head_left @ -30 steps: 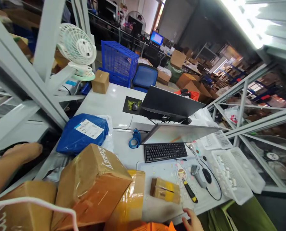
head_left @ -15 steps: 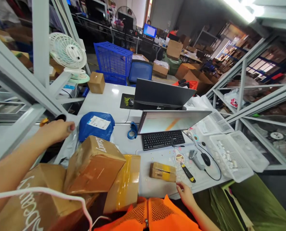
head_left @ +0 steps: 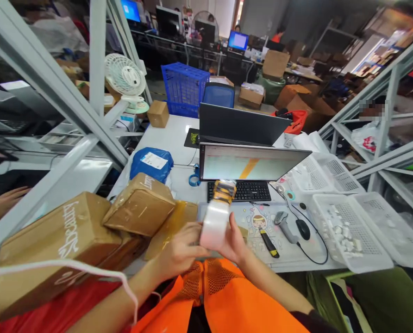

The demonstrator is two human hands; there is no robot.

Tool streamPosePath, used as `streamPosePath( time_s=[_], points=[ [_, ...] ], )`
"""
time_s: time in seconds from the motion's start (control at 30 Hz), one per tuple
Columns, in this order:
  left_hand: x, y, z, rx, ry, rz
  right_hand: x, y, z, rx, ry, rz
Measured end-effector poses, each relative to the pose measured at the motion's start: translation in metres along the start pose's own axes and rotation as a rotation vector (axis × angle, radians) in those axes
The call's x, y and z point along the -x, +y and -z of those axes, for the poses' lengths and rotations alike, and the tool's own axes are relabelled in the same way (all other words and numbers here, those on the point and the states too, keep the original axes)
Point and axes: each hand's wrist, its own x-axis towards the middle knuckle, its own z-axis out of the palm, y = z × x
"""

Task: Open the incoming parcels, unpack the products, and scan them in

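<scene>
Over the desk's front edge, both hands meet on a blurred tape dispenser (head_left: 215, 217) with a whitish roll and a yellow-black end pointing up. My left hand (head_left: 180, 249) is wrapped round its lower left side. Pressed against its right side are the closed fingers of my right hand (head_left: 234, 243). A small brown box (head_left: 243, 230) lies on the desk mat, mostly hidden behind my right hand. A yellow-black utility knife (head_left: 269, 243) lies just right of that hand.
Brown cartons (head_left: 53, 236) (head_left: 140, 203) and a yellow-taped box (head_left: 170, 224) crowd the left, with a blue parcel (head_left: 151, 163) behind. Keyboard (head_left: 243, 190), monitor (head_left: 251, 162), scanner (head_left: 284, 225), mouse (head_left: 302, 229) and white baskets (head_left: 345, 226) fill the right. Another hand (head_left: 1, 207) shows at the left edge.
My left hand came back from the left shelf with the tape dispenser to the middle. My right hand left the desk edge and joined it. The view tilted down.
</scene>
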Motion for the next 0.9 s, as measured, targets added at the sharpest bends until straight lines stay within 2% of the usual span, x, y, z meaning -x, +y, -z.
streamPosePath(
  time_s=[0.07,0.13,0.2,0.27,0.33,0.37,0.43,0.5,0.53,0.6,0.67,0.77,0.9],
  points=[
    [0.006,0.005,-0.045,0.059,-0.013,-0.022,0.007,0.002,0.005,-0.065,0.049,-0.008],
    [0.012,0.007,-0.072,0.1,-0.025,0.018,0.017,0.002,0.022,-0.061,0.146,0.032],
    [0.019,0.007,-0.086,0.147,-0.092,0.105,0.028,-0.002,0.045,0.09,0.275,0.134],
    [0.026,0.004,-0.092,0.247,-0.209,0.215,0.041,-0.014,0.068,0.392,0.412,0.283],
    [0.031,-0.002,-0.094,0.386,-0.279,0.424,0.057,-0.032,0.089,0.655,0.498,0.389],
    [0.032,-0.006,-0.095,0.454,-0.266,0.567,0.065,-0.041,0.099,0.778,0.51,0.416],
    [0.033,-0.016,-0.1,0.598,-0.16,0.891,0.081,-0.056,0.114,1.052,0.49,0.433],
    [0.03,-0.023,-0.11,0.813,-0.054,1.17,0.094,-0.059,0.126,1.392,0.455,0.444],
    [0.029,-0.025,-0.117,0.931,-0.025,1.262,0.099,-0.056,0.13,1.527,0.445,0.445],
    [0.027,-0.026,-0.133,1.137,0.018,1.368,0.105,-0.043,0.136,1.674,0.441,0.434],
    [0.027,-0.024,-0.15,1.233,0.071,1.407,0.108,-0.027,0.141,1.756,0.437,0.427],
    [0.033,-0.021,-0.169,1.242,0.151,1.459,0.111,-0.01,0.148,1.819,0.435,0.437],
    [0.042,-0.027,-0.177,1.133,0.185,1.525,0.11,-0.005,0.152,1.855,0.43,0.428]
  ],
)
